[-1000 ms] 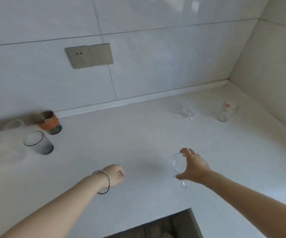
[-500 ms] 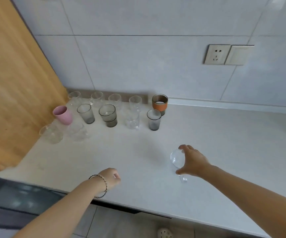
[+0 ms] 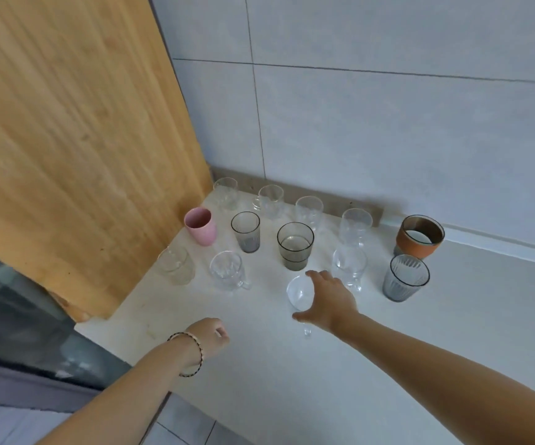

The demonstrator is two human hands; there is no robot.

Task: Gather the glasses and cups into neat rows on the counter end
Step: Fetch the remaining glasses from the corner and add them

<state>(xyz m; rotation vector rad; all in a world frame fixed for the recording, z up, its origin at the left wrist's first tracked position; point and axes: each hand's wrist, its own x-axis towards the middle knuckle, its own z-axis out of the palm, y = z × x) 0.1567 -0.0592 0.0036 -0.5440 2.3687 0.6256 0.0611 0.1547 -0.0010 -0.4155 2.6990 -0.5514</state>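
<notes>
From where I sit, most of the job looks done: the counter end (image 3: pixel 452 316) already carries three loose rows. The back row along the wall holds four clear glasses, one of them at (image 3: pixel 355 226), with the orange-banded cup (image 3: pixel 419 236) closing it at 3 o'clock. The middle row has the pink cup (image 3: pixel 200 225), a small grey glass (image 3: pixel 246 231) and a wider smoked glass (image 3: pixel 295 245). The front row holds two clear glasses at 9 o'clock, and a clear one plus a ribbed grey glass (image 3: pixel 405 277) at 3 o'clock.

My right hand (image 3: pixel 330 301) is clamped on a clear stemmed glass (image 3: pixel 299 293), tilted, above the gap in that front row, at 6 o'clock from the smoked glass. My left hand (image 3: pixel 210 337) is curled closed on nothing, near the counter edge.

I judge that setting this glass down upright in the gap is what remains; whether more glasses wait elsewhere, I cannot tell.
</notes>
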